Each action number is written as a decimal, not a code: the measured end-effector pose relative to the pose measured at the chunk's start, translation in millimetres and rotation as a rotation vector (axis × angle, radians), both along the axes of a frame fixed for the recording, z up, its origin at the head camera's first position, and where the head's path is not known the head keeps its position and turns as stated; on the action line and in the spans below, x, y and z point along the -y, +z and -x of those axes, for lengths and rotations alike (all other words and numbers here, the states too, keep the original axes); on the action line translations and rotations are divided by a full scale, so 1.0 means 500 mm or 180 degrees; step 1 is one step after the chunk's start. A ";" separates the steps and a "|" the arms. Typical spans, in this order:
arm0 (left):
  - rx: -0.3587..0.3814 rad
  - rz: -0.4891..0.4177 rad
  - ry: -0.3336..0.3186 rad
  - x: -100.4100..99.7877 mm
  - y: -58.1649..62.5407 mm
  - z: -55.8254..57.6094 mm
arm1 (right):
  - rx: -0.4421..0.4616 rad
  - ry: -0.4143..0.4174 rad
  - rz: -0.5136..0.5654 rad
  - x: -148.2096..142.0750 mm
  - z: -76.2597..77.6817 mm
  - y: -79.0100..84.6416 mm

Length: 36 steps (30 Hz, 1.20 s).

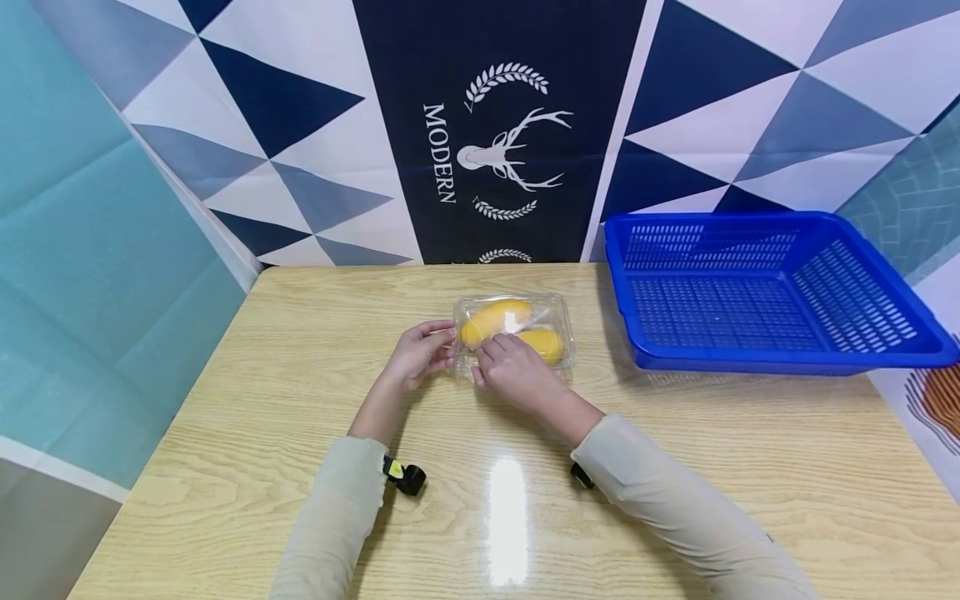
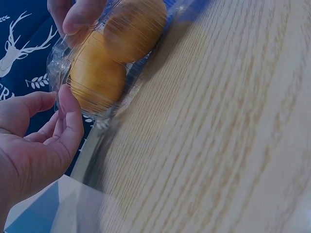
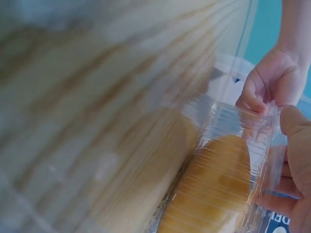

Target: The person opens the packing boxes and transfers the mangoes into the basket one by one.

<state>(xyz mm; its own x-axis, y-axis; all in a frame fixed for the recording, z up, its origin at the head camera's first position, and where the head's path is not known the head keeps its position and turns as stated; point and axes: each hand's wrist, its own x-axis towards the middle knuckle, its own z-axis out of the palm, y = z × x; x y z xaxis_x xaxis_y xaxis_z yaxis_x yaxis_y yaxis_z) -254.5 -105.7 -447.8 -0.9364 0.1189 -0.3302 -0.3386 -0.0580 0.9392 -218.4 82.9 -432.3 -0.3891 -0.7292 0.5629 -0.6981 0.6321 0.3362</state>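
Observation:
A clear plastic clamshell box (image 1: 557, 312) lies on the table, with two smooth yellow-orange oblong fruits (image 1: 495, 320) inside that look like mangoes. At the box's left end my left hand (image 1: 424, 353) pinches the rim between thumb and fingertips, as the left wrist view shows at the corner. From the near side my right hand (image 1: 517, 373) reaches over the lid, covering part of the nearer fruit. In the right wrist view, the right thumb and fingers (image 3: 289, 206) grip the box's edge, close beside the left hand (image 3: 274, 80).
A large blue plastic basket (image 1: 750, 360) with slatted walls stands to the right of the box, its right end reaching past the table edge. Behind the wood-grain table (image 1: 300, 467) hangs a patterned cloth (image 1: 510, 233) with a deer print.

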 end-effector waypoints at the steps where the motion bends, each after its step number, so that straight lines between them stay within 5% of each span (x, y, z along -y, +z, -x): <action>1: 0.0009 0.0000 0.0007 0.000 0.000 0.001 | 0.0021 -0.0013 -0.0015 -0.001 0.000 0.000; 16: 0.0063 -0.0021 0.0041 0.001 0.000 0.004 | 0.0356 -0.0090 0.0032 -0.004 -0.007 0.016; 28: 0.0023 -0.0038 -0.0051 0.004 -0.003 0.003 | 0.1167 -0.0198 0.0360 -0.024 -0.019 0.032; 36: 0.0013 -0.0041 -0.0022 0.003 -0.004 0.007 | 0.1356 -0.0256 0.0620 -0.059 -0.010 0.049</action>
<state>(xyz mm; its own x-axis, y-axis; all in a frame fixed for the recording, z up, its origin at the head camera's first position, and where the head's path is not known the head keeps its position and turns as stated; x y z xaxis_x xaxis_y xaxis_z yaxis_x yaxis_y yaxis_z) -257.8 -107.2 -450.0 -0.9341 0.1297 -0.3325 -0.3429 -0.0677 0.9369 -213.4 112.6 -407.6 -0.6660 -0.5839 0.4641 -0.6943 0.7127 -0.0997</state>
